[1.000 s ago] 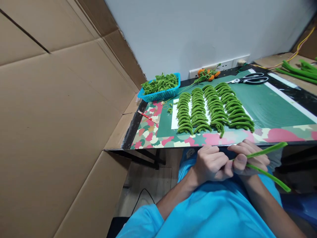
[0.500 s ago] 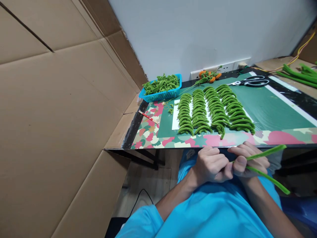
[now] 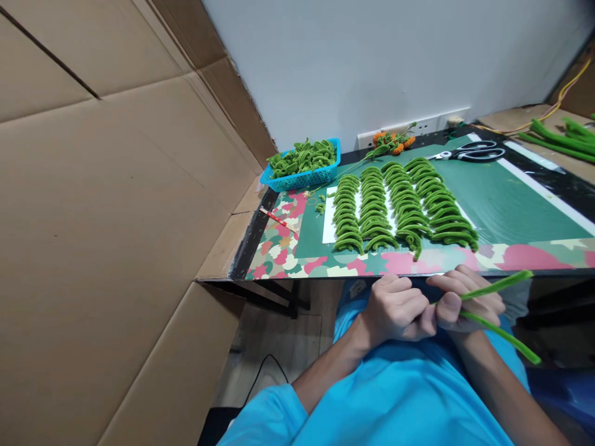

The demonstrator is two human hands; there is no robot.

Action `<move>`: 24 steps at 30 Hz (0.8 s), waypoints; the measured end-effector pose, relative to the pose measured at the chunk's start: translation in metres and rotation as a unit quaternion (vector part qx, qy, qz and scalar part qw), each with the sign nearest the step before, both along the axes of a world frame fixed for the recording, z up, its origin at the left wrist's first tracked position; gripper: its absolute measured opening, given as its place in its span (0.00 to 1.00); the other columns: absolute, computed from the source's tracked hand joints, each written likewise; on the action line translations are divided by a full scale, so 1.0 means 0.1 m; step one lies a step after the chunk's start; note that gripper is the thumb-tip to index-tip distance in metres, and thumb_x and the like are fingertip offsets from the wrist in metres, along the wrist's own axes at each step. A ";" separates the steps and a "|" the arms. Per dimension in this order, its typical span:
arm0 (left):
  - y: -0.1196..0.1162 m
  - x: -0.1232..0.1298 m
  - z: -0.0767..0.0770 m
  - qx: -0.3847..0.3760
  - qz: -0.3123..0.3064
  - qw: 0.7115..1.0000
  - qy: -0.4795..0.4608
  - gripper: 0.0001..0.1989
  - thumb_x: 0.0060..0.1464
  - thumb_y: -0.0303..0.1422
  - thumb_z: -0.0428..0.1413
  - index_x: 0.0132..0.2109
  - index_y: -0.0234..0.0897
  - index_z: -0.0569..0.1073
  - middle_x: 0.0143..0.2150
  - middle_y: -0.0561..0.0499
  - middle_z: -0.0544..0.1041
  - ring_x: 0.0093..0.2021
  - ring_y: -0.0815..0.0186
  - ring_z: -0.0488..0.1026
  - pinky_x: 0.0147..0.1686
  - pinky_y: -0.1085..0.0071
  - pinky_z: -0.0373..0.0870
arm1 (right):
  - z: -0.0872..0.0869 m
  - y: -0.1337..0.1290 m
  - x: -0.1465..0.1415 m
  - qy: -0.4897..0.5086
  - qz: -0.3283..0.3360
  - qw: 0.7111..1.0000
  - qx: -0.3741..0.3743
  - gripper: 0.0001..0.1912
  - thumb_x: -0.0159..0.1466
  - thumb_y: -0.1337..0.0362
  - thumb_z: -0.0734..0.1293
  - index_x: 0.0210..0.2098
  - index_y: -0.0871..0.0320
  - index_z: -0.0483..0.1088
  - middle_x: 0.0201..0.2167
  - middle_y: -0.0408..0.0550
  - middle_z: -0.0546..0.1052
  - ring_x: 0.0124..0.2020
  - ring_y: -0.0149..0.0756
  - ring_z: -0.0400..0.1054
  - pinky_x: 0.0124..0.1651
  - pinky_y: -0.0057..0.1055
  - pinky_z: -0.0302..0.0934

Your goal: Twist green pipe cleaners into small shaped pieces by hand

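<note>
Just past the table's front edge, above my lap, my left hand and my right hand meet with thumbs close together. Both are closed on a green pipe cleaner, pinched at the spot between them. Its two free ends spread out to the right of my right hand in a V. The pinched part is mostly hidden by my fingers. On the table in front of my hands, bent green pipe cleaner pieces lie in several rows on a white sheet.
A blue basket of green pieces stands at the back left. Scissors lie on the green mat, near an orange flower stem. More green pipe cleaners rest far right. A cardboard wall rises on the left.
The free ends of the pipe cleaner have shifted slightly to the left. Both hands keep nearly the same place and the same pinch.
</note>
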State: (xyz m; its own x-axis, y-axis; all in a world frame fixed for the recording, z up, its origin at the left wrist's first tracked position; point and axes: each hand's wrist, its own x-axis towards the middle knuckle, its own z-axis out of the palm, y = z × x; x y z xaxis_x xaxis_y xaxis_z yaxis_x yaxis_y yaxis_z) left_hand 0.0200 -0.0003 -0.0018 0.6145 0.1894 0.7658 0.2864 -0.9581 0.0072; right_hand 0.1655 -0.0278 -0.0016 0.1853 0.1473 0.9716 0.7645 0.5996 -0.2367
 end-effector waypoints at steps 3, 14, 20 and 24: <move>0.00 0.01 0.03 0.009 -0.005 1.000 -0.023 0.20 0.66 0.34 0.53 0.24 0.42 0.63 0.19 0.57 0.61 0.23 0.67 0.58 0.30 0.62 0.51 | -0.01 0.00 0.00 -0.001 -0.001 1.000 0.005 0.12 0.72 0.66 0.61 0.39 0.57 0.77 0.24 0.42 0.72 0.24 0.31 0.63 0.28 0.32 0.59; 0.00 -0.04 -0.14 -0.023 -0.021 0.999 0.017 0.18 0.65 0.36 0.54 0.25 0.43 0.64 0.18 0.57 0.60 0.23 0.66 0.60 0.29 0.62 0.53 | -0.03 0.03 0.06 -0.036 -0.023 0.999 0.014 0.14 0.73 0.60 0.61 0.36 0.54 0.76 0.21 0.42 0.73 0.21 0.31 0.63 0.25 0.32 0.57; 0.01 -0.04 -0.38 -0.460 0.013 0.888 -0.003 0.25 0.70 0.48 0.50 0.26 0.40 0.67 0.19 0.56 0.62 0.26 0.66 0.63 0.28 0.68 0.60 | -0.13 0.02 0.09 -0.041 -0.045 0.998 0.000 0.13 0.71 0.60 0.63 0.36 0.54 0.78 0.20 0.44 0.73 0.21 0.33 0.65 0.26 0.34 0.57; 0.03 -0.04 -0.44 -0.552 0.067 0.829 -0.061 0.32 0.74 0.51 0.35 0.28 0.40 0.66 0.21 0.55 0.60 0.28 0.66 0.61 0.29 0.70 0.61 | -0.17 0.01 0.08 -0.006 -0.045 0.999 -0.021 0.16 0.72 0.58 0.62 0.33 0.54 0.79 0.20 0.44 0.72 0.21 0.33 0.63 0.27 0.36 0.57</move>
State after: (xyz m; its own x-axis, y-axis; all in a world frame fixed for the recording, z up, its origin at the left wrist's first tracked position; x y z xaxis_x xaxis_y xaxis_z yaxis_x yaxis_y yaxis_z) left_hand 0.0162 0.0024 -0.0463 0.4626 0.8762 0.1353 0.3229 -0.3086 0.8947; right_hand 0.1731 -0.0270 -0.0187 0.1873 0.1710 0.9673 0.8183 0.5176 -0.2500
